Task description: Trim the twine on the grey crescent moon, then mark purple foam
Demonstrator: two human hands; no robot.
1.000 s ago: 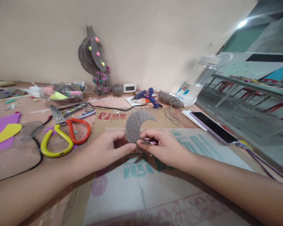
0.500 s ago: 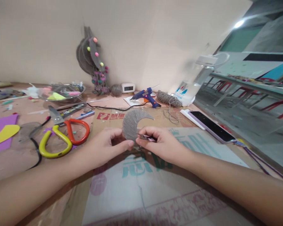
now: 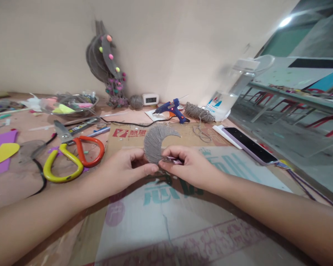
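Centrally | hands [image 3: 137, 168] [image 3: 187, 166] pinch upright crescent [image 3: 154, 144] | grey, ridged, cord-wrapped

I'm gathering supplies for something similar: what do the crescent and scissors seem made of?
Crescent: probably matte grey yarn or cord outside, given its closely wound strands; its core is hidden.
Scissors: blades look like metal, from their grey sheen; the shiny yellow and red-orange handles suggest plastic or plastic coating.
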